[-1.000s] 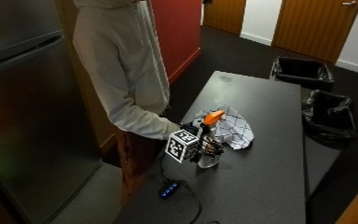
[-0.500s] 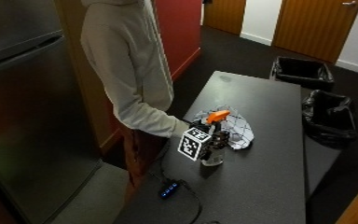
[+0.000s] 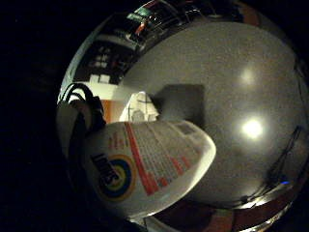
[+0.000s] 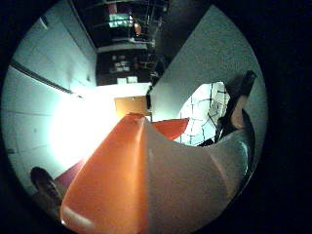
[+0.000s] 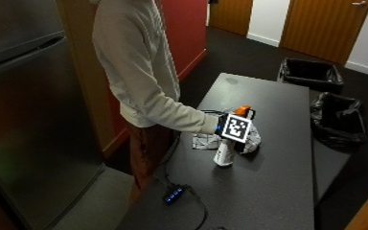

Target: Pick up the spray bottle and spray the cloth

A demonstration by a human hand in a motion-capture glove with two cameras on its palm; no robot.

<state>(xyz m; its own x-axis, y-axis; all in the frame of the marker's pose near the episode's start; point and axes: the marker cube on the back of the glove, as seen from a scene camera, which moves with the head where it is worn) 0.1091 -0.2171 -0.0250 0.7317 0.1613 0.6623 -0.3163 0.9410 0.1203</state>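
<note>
On the dark desk (image 5: 280,158), near its front-left part, the person in a pale hooded top stands at the edge with the gloved right hand (image 5: 225,125) reaching in over the surface. That hand is wrapped round the upper part of the spray bottle (image 5: 224,152), fingers curled about its neck, and the bottle stands upright, white body below, orange trigger head (image 5: 243,110) poking up just above the hand. Whether the bottle's base is touching the desk or just off it, I can't tell from the outside view. Right behind and beside the bottle lies the cloth (image 5: 204,141), a crumpled white piece with dark grid lines, partly hidden by the hand and the bottle.

From the thumb side of the palm, the orange head (image 4: 112,180) and the white shoulder of the bottle fill the view, with the checked cloth (image 4: 204,114) just beyond it on the grey surface. From the little-finger side, the bottle's printed label (image 3: 149,164) sits close to the palm, the cloth (image 3: 137,108) a pale patch behind it.

Off the far right side of the desk stand two black-lined bins (image 5: 311,74). A cable with a small blue-lit box (image 5: 173,194) trails over the desk's near-left corner.
</note>
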